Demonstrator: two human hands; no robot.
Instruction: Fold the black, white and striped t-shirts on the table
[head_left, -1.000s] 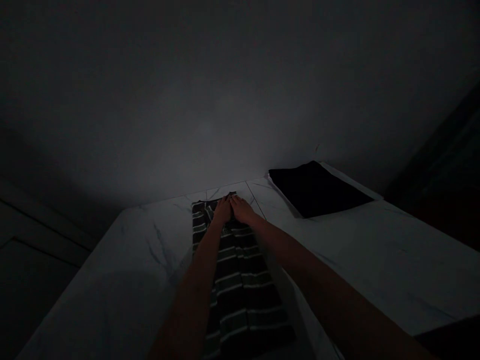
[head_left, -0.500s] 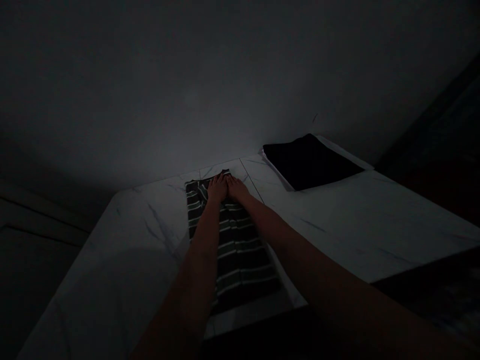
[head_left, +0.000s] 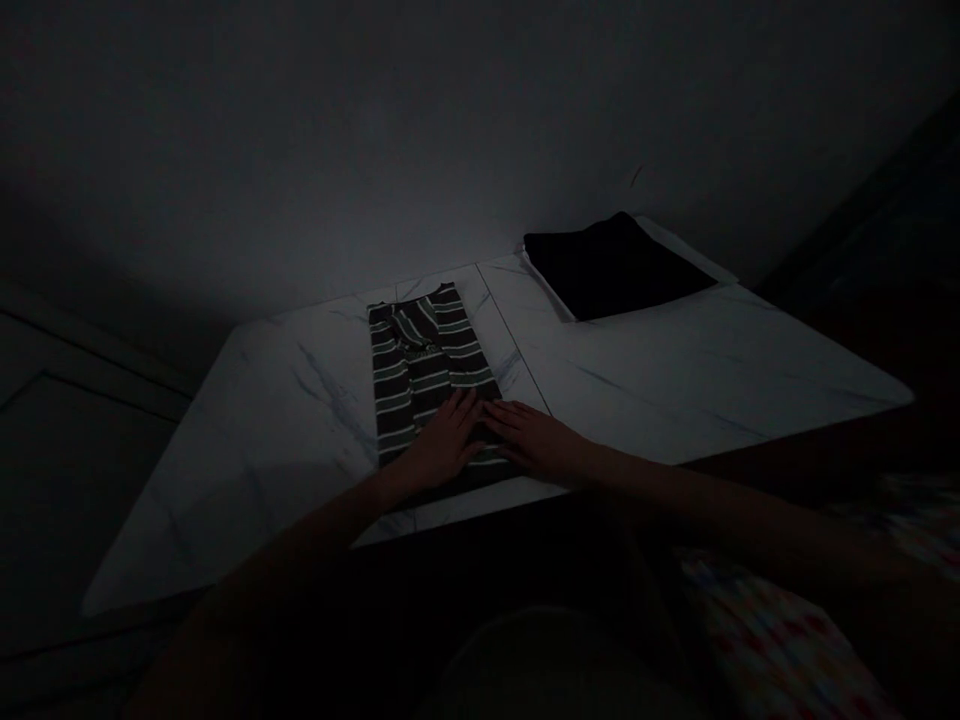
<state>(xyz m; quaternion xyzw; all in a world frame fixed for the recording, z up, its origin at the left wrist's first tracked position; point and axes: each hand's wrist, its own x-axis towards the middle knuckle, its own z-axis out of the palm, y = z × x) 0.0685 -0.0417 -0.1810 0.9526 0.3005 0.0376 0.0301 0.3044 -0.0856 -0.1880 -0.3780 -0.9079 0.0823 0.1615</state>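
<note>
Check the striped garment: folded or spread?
Folded. The striped garment lies as a narrow, straight-sided panel, layers overlapping near its far end. How many layers lie underneath, cannot tell.

The striped garment (head_left: 431,378) is matt cloth, the marble-patterned tabletop (head_left: 637,365) looks smooth.

Pretty dim room tbh. Plain grey wall (head_left: 300,130) fills the top of the frame, with a little mark (head_left: 636,177) at upper right. White marble-look table (head_left: 675,360) is pushed against it, dark seam (head_left: 517,345) near the middle. Shadowy panelling (head_left: 67,460) at far left.
</note>
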